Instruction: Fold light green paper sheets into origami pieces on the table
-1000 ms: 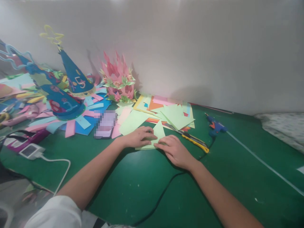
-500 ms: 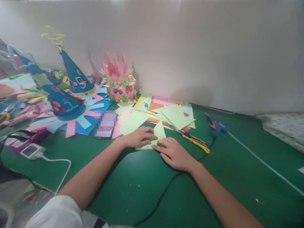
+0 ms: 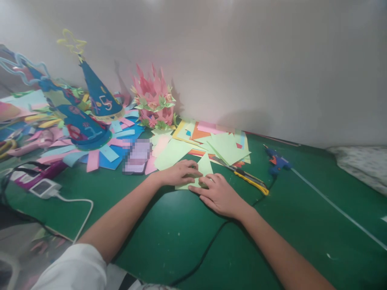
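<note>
A light green folded paper (image 3: 204,167) lies on the green table (image 3: 296,217) in front of me. My left hand (image 3: 179,174) rests flat on its left part, fingers stretched out and pressing down. My right hand (image 3: 218,194) lies on its lower right edge, fingers extended along the paper's bottom. Both hands touch the paper and almost meet at its middle.
A yellow utility knife (image 3: 249,180) lies just right of the paper, a blue glue gun (image 3: 276,160) beyond it with a black cord (image 3: 211,245). Loose coloured sheets (image 3: 223,145), a phone (image 3: 136,159), blue paper cones (image 3: 99,96), a pink paper flower (image 3: 154,100) and a white charger (image 3: 45,187) stand behind and left.
My right hand has slid leftward along the paper's lower edge, toward my left hand. The left hand stays pressed in place.
</note>
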Tool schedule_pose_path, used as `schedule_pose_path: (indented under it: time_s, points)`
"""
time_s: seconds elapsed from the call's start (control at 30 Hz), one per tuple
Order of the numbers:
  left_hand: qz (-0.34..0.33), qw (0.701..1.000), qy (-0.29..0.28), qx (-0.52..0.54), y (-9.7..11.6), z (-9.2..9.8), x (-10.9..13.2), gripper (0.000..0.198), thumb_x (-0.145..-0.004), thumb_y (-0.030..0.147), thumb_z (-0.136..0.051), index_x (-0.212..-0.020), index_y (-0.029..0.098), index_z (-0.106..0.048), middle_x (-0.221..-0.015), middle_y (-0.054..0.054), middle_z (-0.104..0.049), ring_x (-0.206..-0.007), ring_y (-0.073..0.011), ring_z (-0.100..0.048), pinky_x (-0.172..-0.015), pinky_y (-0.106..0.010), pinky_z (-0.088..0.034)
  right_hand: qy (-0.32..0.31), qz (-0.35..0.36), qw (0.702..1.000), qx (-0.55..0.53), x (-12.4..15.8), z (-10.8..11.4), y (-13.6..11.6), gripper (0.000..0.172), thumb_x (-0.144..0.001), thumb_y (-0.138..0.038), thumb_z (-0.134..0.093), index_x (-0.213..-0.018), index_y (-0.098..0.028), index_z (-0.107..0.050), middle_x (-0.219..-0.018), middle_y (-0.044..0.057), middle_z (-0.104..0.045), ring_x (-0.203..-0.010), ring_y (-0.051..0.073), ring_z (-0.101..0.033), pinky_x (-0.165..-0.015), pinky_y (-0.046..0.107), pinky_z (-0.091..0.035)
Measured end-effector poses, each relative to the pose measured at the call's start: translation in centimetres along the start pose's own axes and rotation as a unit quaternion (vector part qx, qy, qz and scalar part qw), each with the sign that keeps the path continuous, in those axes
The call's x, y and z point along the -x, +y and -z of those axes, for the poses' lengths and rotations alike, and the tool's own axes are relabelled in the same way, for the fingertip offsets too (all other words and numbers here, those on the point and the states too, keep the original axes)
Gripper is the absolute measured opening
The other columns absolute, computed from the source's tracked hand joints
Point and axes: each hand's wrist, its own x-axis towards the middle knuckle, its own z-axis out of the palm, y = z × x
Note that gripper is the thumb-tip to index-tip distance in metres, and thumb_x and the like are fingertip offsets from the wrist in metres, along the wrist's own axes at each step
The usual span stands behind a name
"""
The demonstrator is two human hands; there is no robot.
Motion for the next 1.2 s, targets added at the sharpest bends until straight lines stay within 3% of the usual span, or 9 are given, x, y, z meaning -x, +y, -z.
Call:
schedule_pose_path:
  time_s: [0.3, 0.47, 0.67, 1.2]
  points:
    - [0.002, 1.000, -0.006, -0.015, -0.32, -0.25, 0.03, 0.027, -0.088, 0.024, -0.052, -0.113, 0.021, -0.062, -0.110, -0.008, -0.052, -0.100, -0.0193, -0.049, -0.094, -0.032, -0.037, -0.027, -0.002, 1.000, 0.010, -0.55, 0.11, -0.48, 0.038, -0.095, -0.030, -0.038, -0.131, -0.032, -0.048, -0.106, 0.007, -0.056, -0.100, 0.023, -0.044, -0.085, 0.040, -0.031]
    - [0.001, 1.000, -0.005, -0.008, -0.54, -0.39, 0.07, 0.028, -0.091, 0.026, -0.046, -0.115, 0.022, -0.061, -0.110, -0.009, -0.053, -0.102, -0.0194, -0.050, -0.093, -0.033, -0.038, -0.010, -0.005, 1.000, -0.001, -0.90, -0.25, -0.71, 0.037, -0.095, -0.029, -0.037, -0.129, -0.030, -0.050, -0.112, 0.008, -0.056, -0.108, 0.025, -0.043, -0.087, 0.041, -0.031]
    - [-0.015, 1.000, -0.002, -0.006, -0.65, -0.40, 0.17, 0.022, -0.091, 0.023, -0.047, -0.105, 0.019, -0.065, -0.126, -0.010, -0.050, -0.113, -0.0215, -0.048, -0.097, -0.035, -0.035, 0.004, -0.018, 1.000, -0.009, -0.89, -0.49, -0.50, 0.036, -0.093, -0.028, -0.040, -0.127, -0.030, -0.052, -0.118, 0.008, -0.055, -0.111, 0.024, -0.044, -0.090, 0.041, -0.032]
    - [-0.011, 1.000, -0.012, -0.012, -0.52, -0.24, 0.16, 0.025, -0.092, 0.025, -0.045, -0.111, 0.020, -0.062, -0.126, -0.010, -0.052, -0.114, -0.0213, -0.048, -0.097, -0.035, -0.035, 0.001, -0.015, 1.000, 0.004, -1.00, -0.41, -0.65, 0.036, -0.094, -0.029, -0.039, -0.128, -0.031, -0.051, -0.116, 0.008, -0.055, -0.110, 0.025, -0.043, -0.090, 0.041, -0.031]
